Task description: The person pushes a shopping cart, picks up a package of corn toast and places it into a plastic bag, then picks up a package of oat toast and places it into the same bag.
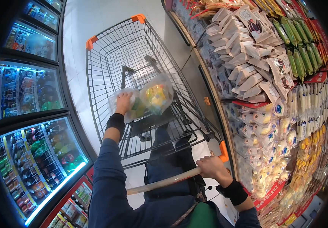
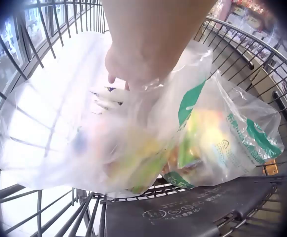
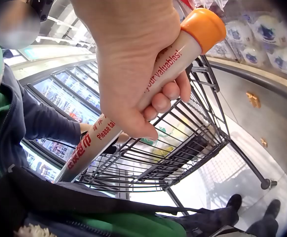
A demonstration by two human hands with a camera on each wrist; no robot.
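My left hand is down in the cart at the mouth of a clear plastic bag. White packages lie just below its fingers; whether it grips them or the plastic is hidden. To the right, touching that bag, stands a second plastic bag with green print and yellow and green contents. My right hand curls round the cart's handle, near its orange end cap.
The wire cart holds both bags, over a dark flap near the handle. Lit drink fridges line the left. On the right, shelves carry packed snacks, close to the cart's side. Shoes show on the floor.
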